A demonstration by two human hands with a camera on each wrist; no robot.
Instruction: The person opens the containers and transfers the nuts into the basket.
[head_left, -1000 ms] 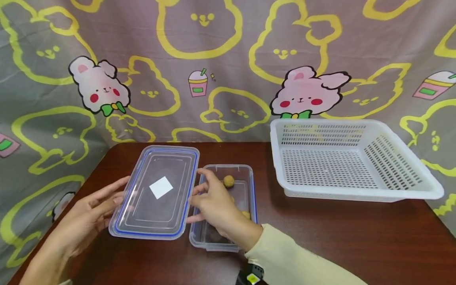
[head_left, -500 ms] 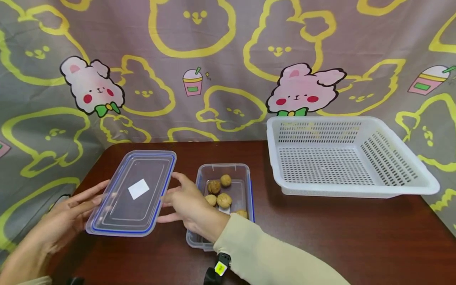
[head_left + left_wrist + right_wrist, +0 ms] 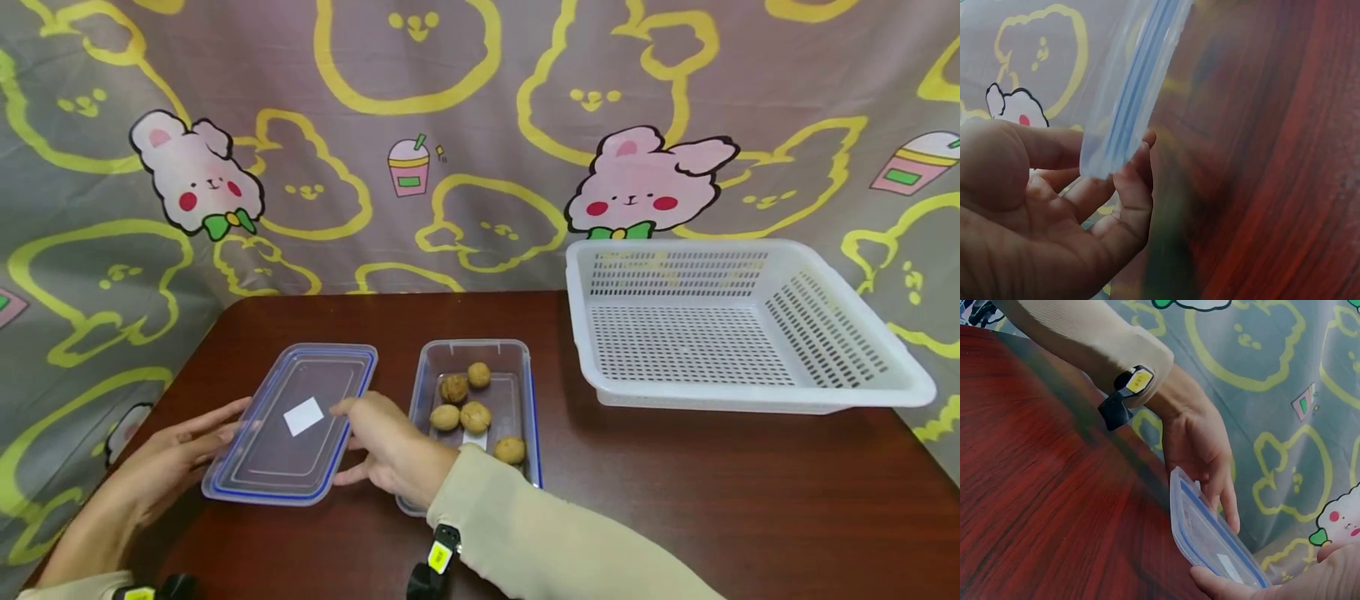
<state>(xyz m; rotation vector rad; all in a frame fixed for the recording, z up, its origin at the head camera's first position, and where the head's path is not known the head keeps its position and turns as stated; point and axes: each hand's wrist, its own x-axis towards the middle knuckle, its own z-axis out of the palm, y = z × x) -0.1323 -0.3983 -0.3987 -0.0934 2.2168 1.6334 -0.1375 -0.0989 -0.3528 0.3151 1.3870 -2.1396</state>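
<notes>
A clear plastic lid [image 3: 333, 379] with a blue seal and a white square label [image 3: 303, 417] is held low over the left of the table, tilted in the right wrist view. My left hand [image 3: 161, 467] grips its left edge. In the left wrist view, the fingers [image 3: 1132, 200] curl under the rim of the lid [image 3: 1132, 106]. My right hand [image 3: 390, 450] pinches the opposite edge, thumb on top. Beside it stands a clear lidless box [image 3: 474, 343] with several walnuts [image 3: 476, 417] inside. My right forearm hides its near end.
A white perforated plastic basket [image 3: 757, 398] stands at the back right of the brown wooden table [image 3: 637, 500]. A cartoon-patterned curtain [image 3: 480, 125] hangs behind and at the left.
Both hands have moved the lid left, away from the box, and lowered it toward the table. More walnuts show in the box. The right thumb now lies over the lid's edge.
</notes>
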